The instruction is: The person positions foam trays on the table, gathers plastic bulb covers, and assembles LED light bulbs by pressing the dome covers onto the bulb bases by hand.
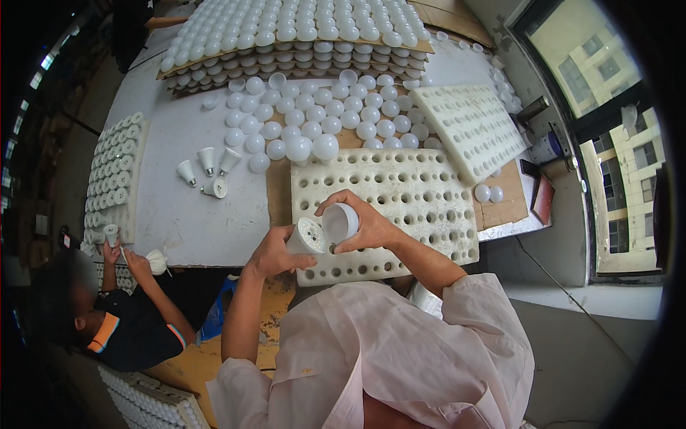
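Observation:
My left hand is closed around a white LED bulb base, its round face with small LEDs tilted up toward the right. In my right hand is a white dome bulb cover, gripped at its sides with the hollow opening facing me. Base and cover are side by side, very close together; whether their rims touch I cannot tell. Both hands are over the left front part of a white foam tray with rows of round holes.
Many loose white bulb covers lie beyond the tray. Several bulb bases rest on the table at left. A second foam tray leans at right. Stacked boards of bulb covers stand behind. A co-worker handles a bulb base at left.

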